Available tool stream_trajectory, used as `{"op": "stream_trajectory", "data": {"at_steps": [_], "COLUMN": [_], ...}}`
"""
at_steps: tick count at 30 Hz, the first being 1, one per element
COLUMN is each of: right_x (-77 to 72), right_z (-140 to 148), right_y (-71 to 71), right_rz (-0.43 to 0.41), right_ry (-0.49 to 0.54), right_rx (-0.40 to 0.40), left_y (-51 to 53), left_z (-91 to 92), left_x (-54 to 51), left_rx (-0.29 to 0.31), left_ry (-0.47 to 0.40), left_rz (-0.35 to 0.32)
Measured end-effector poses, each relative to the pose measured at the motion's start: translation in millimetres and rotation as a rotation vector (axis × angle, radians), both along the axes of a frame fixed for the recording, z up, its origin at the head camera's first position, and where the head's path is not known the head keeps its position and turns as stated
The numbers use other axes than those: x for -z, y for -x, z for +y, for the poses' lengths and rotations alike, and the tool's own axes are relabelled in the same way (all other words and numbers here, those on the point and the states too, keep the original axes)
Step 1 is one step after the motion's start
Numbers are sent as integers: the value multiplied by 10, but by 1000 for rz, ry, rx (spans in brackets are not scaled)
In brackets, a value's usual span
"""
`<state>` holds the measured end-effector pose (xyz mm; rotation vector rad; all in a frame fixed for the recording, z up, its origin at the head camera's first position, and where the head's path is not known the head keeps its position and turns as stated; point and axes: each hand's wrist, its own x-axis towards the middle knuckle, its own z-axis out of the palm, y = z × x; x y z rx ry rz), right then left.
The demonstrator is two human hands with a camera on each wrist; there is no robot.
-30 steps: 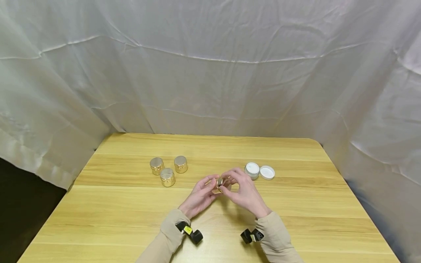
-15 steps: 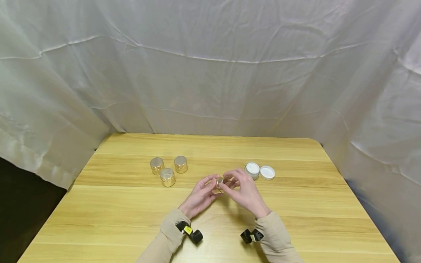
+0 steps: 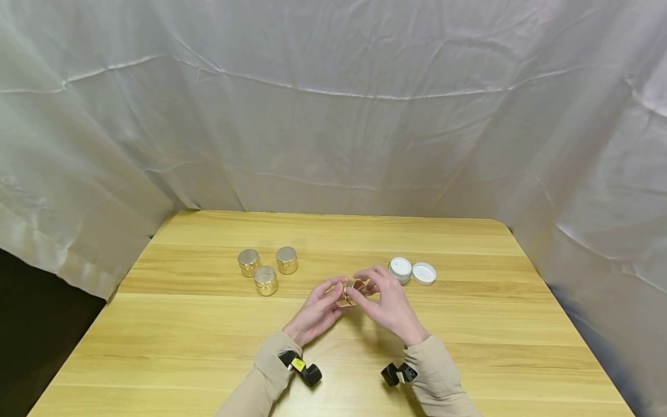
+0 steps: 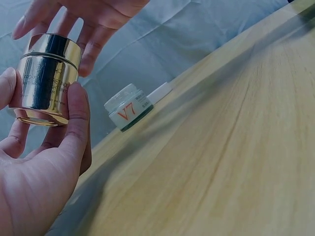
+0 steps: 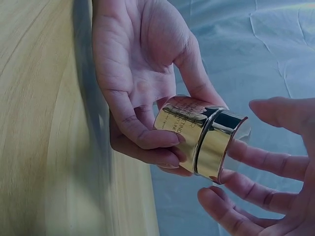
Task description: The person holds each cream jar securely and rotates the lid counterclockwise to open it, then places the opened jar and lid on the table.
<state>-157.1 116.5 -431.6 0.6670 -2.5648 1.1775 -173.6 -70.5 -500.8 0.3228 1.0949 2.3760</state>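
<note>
A shiny gold jar [image 4: 47, 81] with dark lettering is tilted in the air above the table. My left hand [image 3: 319, 310] grips its body, thumb on one side and fingers on the other, as the right wrist view also shows with the jar [image 5: 189, 135] between the fingers. Around the lid end, the fingers of my right hand [image 3: 388, 304] are spread. In the right wrist view, fingertips of the right hand [image 5: 275, 162] are at the lid's rim; whether they press on it is hard to tell.
Three gold jars [image 3: 266, 281] stand at the left on the wooden table [image 3: 208, 341]. Behind my right hand sits a white-topped jar [image 3: 400, 269], marked V7 in the left wrist view, with a white lid [image 3: 424, 273] beside it. Pale cloth [image 3: 333, 127] hangs beyond the table.
The fingers of my right hand have shifted a little around the lid end, and the gold jar's visible end has turned slightly. My left hand has kept its place.
</note>
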Motion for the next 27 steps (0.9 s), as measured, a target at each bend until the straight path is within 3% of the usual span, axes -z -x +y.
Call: {"op": "stream_trajectory", "data": {"at_steps": [7,16,27], "right_x": [10,-17,9], "right_z": [4,17,3], "right_y": [9,-1,1], "right_rz": [-15,5,-24], "right_ry": [29,-36,-7], "right_rx": [-5,-48,21], "left_y": [5,5,3], "left_z": [5,-2,5], "left_x": [4,-1,-3], "left_rx": [-4,0,-1], "left_ry": [-4,6,-9], "left_rz": [-11,-25,-24]}}
